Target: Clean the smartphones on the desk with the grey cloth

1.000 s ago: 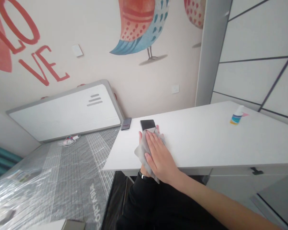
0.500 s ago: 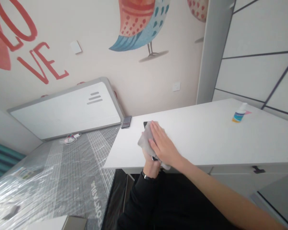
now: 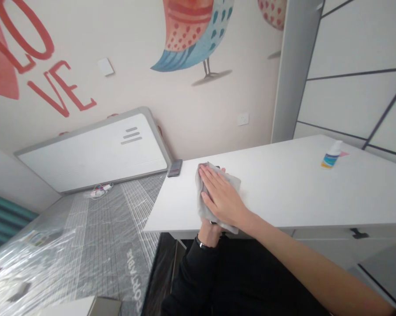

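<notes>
My right hand [image 3: 222, 195] presses a thin grey cloth [image 3: 236, 183] down with its fingers stretched out and close together, the thumb a little apart. Beneath the cloth, my left hand [image 3: 209, 231] holds a flat, dark phone [image 3: 218, 167]. Only a dark top corner and a shiny lower edge of the phone show. Most of the left hand is covered; a fingertip peeks out past the cloth's upper right side. Both hands are over the near left part of the white desktop [image 3: 283, 188].
A white spray bottle [image 3: 331, 156] with a blue and yellow label stands at the desk's right, beside a pink scrap [image 3: 344, 153]. A dark, pixelated item [image 3: 175, 168] sits at the back left corner. Left of the desk lies a plastic-covered mattress [image 3: 102, 237] with a white headboard [image 3: 95, 151].
My right hand has shifted slightly up and left over the phone. The cloth, bunched before, now spreads wider and covers more of the phone and left hand.
</notes>
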Tool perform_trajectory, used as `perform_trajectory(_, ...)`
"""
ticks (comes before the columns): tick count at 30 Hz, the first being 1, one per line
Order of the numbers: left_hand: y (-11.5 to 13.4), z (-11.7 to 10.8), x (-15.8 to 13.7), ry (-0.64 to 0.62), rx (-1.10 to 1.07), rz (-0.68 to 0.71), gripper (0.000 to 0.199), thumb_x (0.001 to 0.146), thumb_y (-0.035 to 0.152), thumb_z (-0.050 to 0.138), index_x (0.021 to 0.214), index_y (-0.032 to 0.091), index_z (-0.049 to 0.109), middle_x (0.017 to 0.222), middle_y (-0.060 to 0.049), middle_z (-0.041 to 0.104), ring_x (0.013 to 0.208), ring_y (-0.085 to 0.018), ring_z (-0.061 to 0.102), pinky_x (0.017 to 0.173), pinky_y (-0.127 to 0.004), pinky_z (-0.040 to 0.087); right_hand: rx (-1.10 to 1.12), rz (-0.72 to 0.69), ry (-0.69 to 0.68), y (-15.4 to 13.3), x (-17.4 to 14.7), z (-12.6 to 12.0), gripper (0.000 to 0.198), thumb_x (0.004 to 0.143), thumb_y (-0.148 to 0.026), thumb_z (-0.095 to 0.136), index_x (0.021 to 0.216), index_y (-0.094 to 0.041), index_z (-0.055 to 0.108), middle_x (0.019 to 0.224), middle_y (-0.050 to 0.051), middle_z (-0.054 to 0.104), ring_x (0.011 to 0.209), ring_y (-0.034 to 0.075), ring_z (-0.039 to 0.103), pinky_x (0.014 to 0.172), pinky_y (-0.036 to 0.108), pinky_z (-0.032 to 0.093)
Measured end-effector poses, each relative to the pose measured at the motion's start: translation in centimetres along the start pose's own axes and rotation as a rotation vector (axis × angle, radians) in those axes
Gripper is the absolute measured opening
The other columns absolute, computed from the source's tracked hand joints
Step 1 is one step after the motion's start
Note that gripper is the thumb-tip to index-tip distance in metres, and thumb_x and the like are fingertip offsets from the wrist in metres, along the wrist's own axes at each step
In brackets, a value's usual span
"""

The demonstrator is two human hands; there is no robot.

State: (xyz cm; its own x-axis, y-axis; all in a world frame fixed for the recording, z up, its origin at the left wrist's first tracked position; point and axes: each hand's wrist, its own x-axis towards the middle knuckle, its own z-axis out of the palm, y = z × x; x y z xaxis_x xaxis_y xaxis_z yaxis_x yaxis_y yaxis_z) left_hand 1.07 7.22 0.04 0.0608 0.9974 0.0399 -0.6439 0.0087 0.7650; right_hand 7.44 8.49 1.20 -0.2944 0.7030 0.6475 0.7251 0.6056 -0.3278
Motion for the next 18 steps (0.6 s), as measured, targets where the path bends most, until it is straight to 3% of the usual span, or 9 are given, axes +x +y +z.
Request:
perform_trajectory(2,0.5,-0.2,0.1,0.006,-0.133,-0.134,0.056,0.105,0.043,0.028,0.15,0.024,0.056,0.153,-0.006,0.061,0.152,-0.023,0.046,0.123,-0.041,0.043,0.067,0.063,-0.007,1.5,1.2,0.3,0.066,0.105,-0.033,0.034,0.165,-0.005,0.03,0.172,0.016,0.029,0.161,0.028,0.027,0.132,0.053,0.025)
perform_trajectory(4,0.3,-0.2,-0.1,0.04,-0.189,-0.173,0.055,0.105,0.046,0.03,0.143,0.023,0.063,0.149,-0.007,0.065,0.151,-0.023,0.048,0.122,-0.038,0.043,0.171,0.131,0.0,2.7,1.6,1.0,0.066,0.108,-0.04,0.031,0.167,-0.01,0.027,0.173,0.015,0.029,0.162,0.027,0.025,0.132,0.054,0.023)
perform_trajectory(7,-0.5,-0.3,0.0,0.082,-0.085,-0.057,0.058,0.104,0.046,0.027,0.145,0.023,0.061,0.154,-0.007,0.061,0.153,-0.021,0.044,0.124,-0.036,0.04,0.337,0.164,0.038,3.0,0.6,2.3,0.066,0.11,-0.045,0.025,0.17,-0.017,0.018,0.175,0.013,0.024,0.163,0.025,0.018,0.134,0.054,0.018)
perform_trajectory(11,-0.6,-0.8,0.8,0.03,0.122,0.13,0.055,0.102,0.049,0.035,0.148,0.029,0.058,0.162,-0.002,0.052,0.156,-0.019,0.04,0.125,-0.034,0.039,0.436,0.156,0.067,0.5,-3.0,3.0,0.065,0.112,-0.042,0.025,0.171,-0.026,0.005,0.178,0.006,0.012,0.164,0.022,0.01,0.135,0.052,0.016)
perform_trajectory(15,0.3,-1.2,1.5,-0.06,0.224,0.242,0.053,0.102,0.05,0.041,0.151,0.031,0.054,0.163,-0.002,0.051,0.157,-0.019,0.038,0.128,-0.038,0.033,0.617,0.261,0.115,-1.9,-6.0,3.0,0.067,0.111,-0.047,0.032,0.17,-0.025,0.011,0.178,0.004,0.011,0.164,0.022,0.011,0.134,0.053,0.013)
perform_trajectory(18,0.3,-1.1,1.5,-0.109,0.324,0.355,0.063,0.098,0.039,0.055,0.159,0.028,0.041,0.168,-0.005,0.043,0.157,-0.021,0.037,0.13,-0.038,0.027,0.79,0.386,0.195,-1.9,-6.3,3.6,0.064,0.111,-0.051,0.032,0.169,-0.026,0.023,0.176,0.004,0.022,0.162,0.023,0.021,0.133,0.051,0.021)
